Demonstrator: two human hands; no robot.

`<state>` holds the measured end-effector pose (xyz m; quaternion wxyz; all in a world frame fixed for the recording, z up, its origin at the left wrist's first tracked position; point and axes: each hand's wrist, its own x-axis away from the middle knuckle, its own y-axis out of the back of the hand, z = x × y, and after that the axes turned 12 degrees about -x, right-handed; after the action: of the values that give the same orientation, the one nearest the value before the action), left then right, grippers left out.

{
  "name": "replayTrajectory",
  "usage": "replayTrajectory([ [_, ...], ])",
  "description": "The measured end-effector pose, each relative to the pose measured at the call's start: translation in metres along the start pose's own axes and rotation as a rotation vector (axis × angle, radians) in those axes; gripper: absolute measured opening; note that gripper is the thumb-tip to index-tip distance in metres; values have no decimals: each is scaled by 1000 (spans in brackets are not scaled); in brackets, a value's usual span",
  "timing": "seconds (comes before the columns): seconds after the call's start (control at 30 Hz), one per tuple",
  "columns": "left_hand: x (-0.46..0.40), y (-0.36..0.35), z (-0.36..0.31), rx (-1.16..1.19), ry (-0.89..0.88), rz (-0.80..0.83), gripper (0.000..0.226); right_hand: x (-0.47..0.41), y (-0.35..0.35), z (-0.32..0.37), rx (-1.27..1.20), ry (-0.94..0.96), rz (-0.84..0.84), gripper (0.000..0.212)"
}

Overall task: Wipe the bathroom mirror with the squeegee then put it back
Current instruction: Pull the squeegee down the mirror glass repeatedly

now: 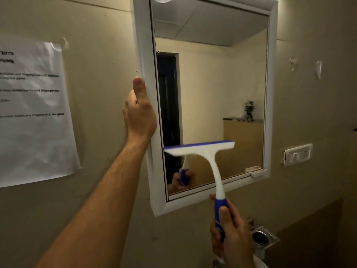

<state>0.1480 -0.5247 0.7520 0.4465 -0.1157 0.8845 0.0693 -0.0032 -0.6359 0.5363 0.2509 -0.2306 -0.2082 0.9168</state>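
Observation:
A white-framed bathroom mirror (212,84) hangs on the beige wall, filling the upper middle of the view. My left hand (140,113) grips the left side of its frame (143,45), thumb pointing up. My right hand (230,233) is closed around the blue grip of a white and blue squeegee (201,151). The squeegee's blade lies across the lower left part of the glass, tilted slightly up to the right. Handle and hand are mirrored in the glass below the blade.
A printed paper sheet (34,113) is taped to the wall at the left. A white switch plate (298,154) sits right of the mirror. A chrome holder (263,238) is mounted below the mirror's lower right corner.

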Motion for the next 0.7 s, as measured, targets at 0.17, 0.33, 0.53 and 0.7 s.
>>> replayTrajectory([
  [0.17, -1, -1, 2, 18, 25, -3, 67, -8, -5, 12, 40, 27, -5, 46],
  [0.33, 0, 1, -2, 15, 22, -2, 57, -28, -19, 42, 75, 97, 63, 56],
  [0.53, 0, -1, 2, 13, 27, -3, 71, -6, -6, 9, 13, 34, 22, 40],
  [0.7, -1, 0, 1, 10, 39, -10, 76, 1, -2, 6, 33, 34, 3, 41],
])
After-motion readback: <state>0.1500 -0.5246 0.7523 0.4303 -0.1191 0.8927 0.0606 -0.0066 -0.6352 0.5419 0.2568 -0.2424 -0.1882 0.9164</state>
